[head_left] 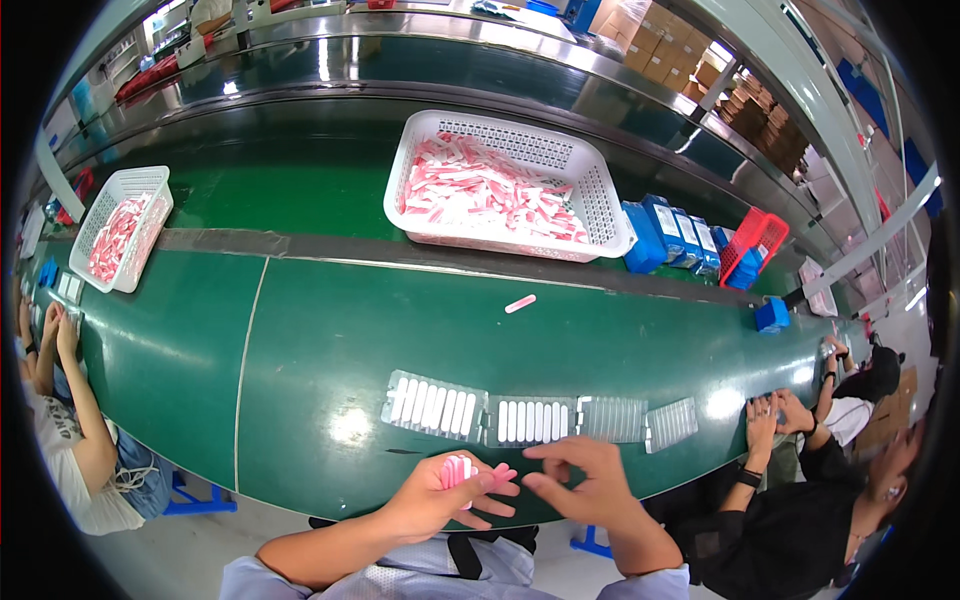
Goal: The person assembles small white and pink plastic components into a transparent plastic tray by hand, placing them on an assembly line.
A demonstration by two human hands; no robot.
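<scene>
My left hand (440, 492) is closed around a bunch of small pink-and-white sticks (458, 470), flat with rounded ends. One or two pink sticks (498, 474) poke out by its fingertips. Just to the right hovers my right hand (590, 482), thumb and forefinger apart, nothing visible between them. Beyond the hands a row of clear plastic trays lies on the green table. White sticks fill the slots of the left tray (434, 404) and the second tray (532, 420). The third tray (612, 418) and the tilted right tray (671, 424) have bare slots.
A single pink stick (520, 303) lies farther back on the table (330, 330). Behind it stands a large white basket (590, 170) heaped with sticks, beside blue boxes (665, 232) and a red basket (755, 235). Another white basket (150, 180) is at left. Co-workers sit on both sides.
</scene>
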